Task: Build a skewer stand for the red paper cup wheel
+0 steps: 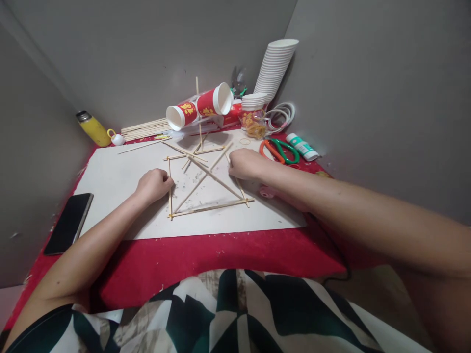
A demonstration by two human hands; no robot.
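A square frame of thin wooden sticks (209,207) with crossing diagonals lies on a white sheet (117,186) over a red tablecloth. My left hand (153,185) is closed on the frame's left stick, near its middle. My right hand (243,163) is closed on the frame's right stick, close to the upper right corner. Small yellow rubber bands bind the frame's corners. A single stick stands upright behind the frame.
A black phone (68,223) lies at the left edge. Behind are a yellow bottle (93,129), a bundle of sticks (144,129), two toppled red cups (200,108), a tall stack of white cups (274,68), scissors (281,150) and a glue bottle (302,147).
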